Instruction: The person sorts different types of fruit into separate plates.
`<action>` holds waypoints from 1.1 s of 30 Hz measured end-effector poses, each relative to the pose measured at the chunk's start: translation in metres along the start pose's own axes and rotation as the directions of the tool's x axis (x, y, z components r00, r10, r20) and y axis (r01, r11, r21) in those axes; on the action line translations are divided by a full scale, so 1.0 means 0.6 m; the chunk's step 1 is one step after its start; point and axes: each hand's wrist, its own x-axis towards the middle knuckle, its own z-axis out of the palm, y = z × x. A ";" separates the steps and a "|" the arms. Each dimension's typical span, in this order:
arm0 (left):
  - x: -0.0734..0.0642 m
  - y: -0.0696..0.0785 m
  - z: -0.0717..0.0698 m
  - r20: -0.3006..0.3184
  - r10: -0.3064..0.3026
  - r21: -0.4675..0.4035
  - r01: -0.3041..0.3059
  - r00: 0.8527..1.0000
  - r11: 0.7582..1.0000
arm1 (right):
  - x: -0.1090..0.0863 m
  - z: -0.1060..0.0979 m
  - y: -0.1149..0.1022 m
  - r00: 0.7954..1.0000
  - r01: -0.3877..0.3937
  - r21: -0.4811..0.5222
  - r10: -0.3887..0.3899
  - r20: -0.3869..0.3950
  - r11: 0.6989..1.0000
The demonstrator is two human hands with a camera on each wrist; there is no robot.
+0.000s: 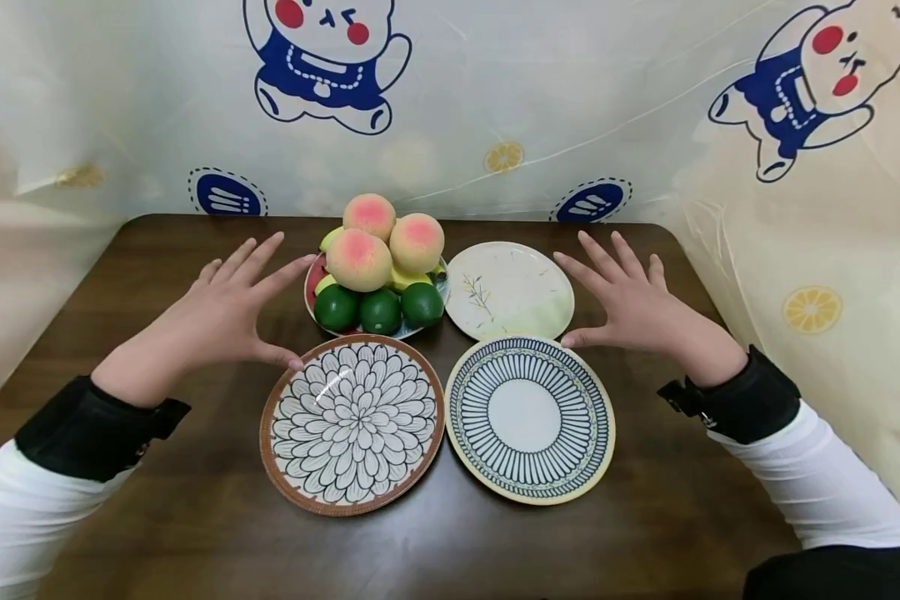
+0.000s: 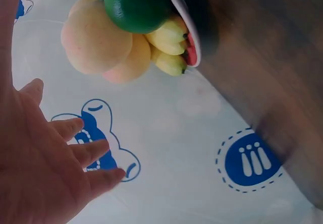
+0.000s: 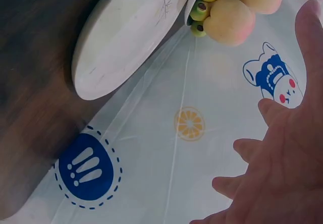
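Observation:
My left hand (image 1: 228,304) is spread wide, left of a fruit-laden plate (image 1: 309,310), its thumb tip at the rim of a brown-edged plate with a petal pattern (image 1: 356,425). On the fruit plate, peaches (image 1: 358,260) are stacked over bananas (image 1: 411,280), with green round fruits (image 1: 380,312) along the front. My right hand (image 1: 630,304) is likewise spread, holding nothing, beside a white plate with a sprig design (image 1: 506,287). Its thumb comes near a yellow-rimmed plate with blue-black stripes (image 1: 528,421). The left wrist view also shows the left palm (image 2: 45,158) with nothing in it.
All the plates stand close together on a dark brown wooden table (image 1: 195,517). Behind it hangs a pale curtain (image 1: 450,100) printed with cartoon bears and orange slices, which continues along the right side. Black bands circle both wrists over white sleeves.

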 end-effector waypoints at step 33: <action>-0.053 -0.044 0.144 0.617 0.112 -0.722 0.503 0.779 0.474 | 0.185 0.054 -0.185 0.917 0.375 0.089 -0.383 0.109 0.923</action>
